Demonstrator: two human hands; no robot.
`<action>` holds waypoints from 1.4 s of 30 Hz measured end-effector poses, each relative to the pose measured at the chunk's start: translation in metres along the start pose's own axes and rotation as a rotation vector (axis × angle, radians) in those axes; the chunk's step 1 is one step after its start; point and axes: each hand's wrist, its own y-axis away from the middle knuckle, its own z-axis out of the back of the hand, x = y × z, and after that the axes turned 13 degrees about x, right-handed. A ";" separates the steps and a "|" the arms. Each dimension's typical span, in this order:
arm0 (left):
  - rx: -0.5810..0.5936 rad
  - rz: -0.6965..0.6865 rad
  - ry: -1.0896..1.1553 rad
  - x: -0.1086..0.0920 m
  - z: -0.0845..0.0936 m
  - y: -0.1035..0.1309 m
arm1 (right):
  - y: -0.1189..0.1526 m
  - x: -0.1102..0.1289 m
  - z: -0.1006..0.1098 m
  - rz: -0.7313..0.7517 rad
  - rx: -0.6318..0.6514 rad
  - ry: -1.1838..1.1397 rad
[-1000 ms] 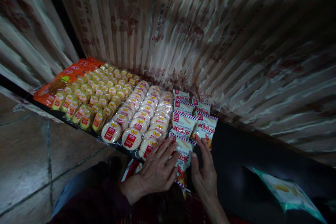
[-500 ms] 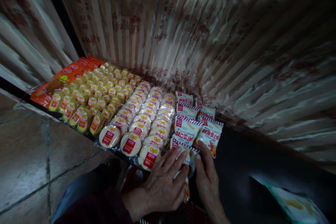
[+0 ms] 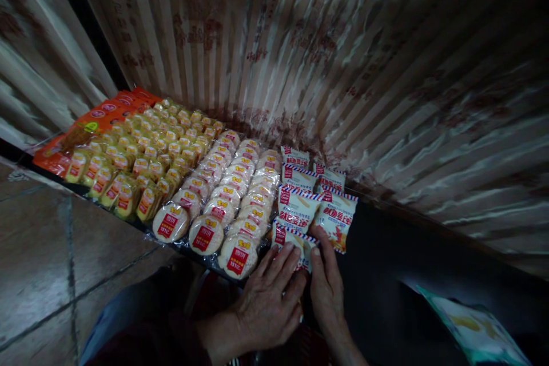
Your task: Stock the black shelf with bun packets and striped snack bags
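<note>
My left hand point(image 3: 270, 300) lies over the lower part of the front white snack packet point(image 3: 295, 240), its fingers stretched out and touching it. That packet has a red-and-blue striped edge and is partly hidden under my fingers. My right hand point(image 3: 328, 289) touches the packet's right side, its fingers extended and slightly bent. One right fingertip reaches the lower left of a neighbouring snack packet point(image 3: 337, 220). Several matching packets overlap in two columns behind my hands. Beside my left hand are rows of round wrapped rice crackers point(image 3: 238, 254) with red labels.
Small yellow-wrapped snacks point(image 3: 126, 197) and orange bags point(image 3: 98, 117) fill the left of the black table point(image 3: 386, 263). A green-and-white bag point(image 3: 476, 329) lies at the right. A pleated printed curtain point(image 3: 257, 40) hangs behind; tiled floor point(image 3: 38, 251) shows at left.
The view has shifted slightly, so the goods appear farther left. Both hands stay at the front packet; my right hand has drawn a little closer to its side.
</note>
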 end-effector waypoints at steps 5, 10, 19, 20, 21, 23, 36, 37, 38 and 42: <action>-0.025 0.015 -0.010 0.001 0.001 -0.001 | 0.005 -0.003 -0.002 0.018 0.019 0.002; -0.040 0.022 -0.004 0.003 0.000 -0.001 | 0.007 -0.005 -0.003 0.002 -0.023 -0.057; -0.047 0.033 -0.010 0.007 -0.004 -0.002 | 0.008 -0.009 -0.005 -0.005 0.012 -0.091; -0.043 0.034 -0.003 0.007 -0.004 -0.002 | 0.009 -0.009 -0.005 -0.009 0.013 -0.092; -0.040 0.033 0.002 0.007 -0.004 -0.002 | 0.009 -0.010 -0.005 -0.014 0.012 -0.093; -0.043 0.029 0.009 0.006 -0.004 -0.001 | 0.009 -0.010 -0.005 -0.021 0.015 -0.093; -0.036 0.042 0.009 0.004 -0.005 -0.006 | 0.011 -0.009 -0.005 -0.021 0.007 -0.090; -0.037 0.037 0.008 0.003 -0.005 -0.006 | 0.011 -0.009 -0.004 -0.006 -0.001 -0.089; -0.039 0.028 0.008 0.002 -0.006 -0.006 | 0.011 -0.009 -0.003 0.013 -0.006 -0.092; -0.043 -0.024 0.022 -0.001 -0.004 -0.005 | 0.007 -0.008 0.001 0.091 -0.034 -0.160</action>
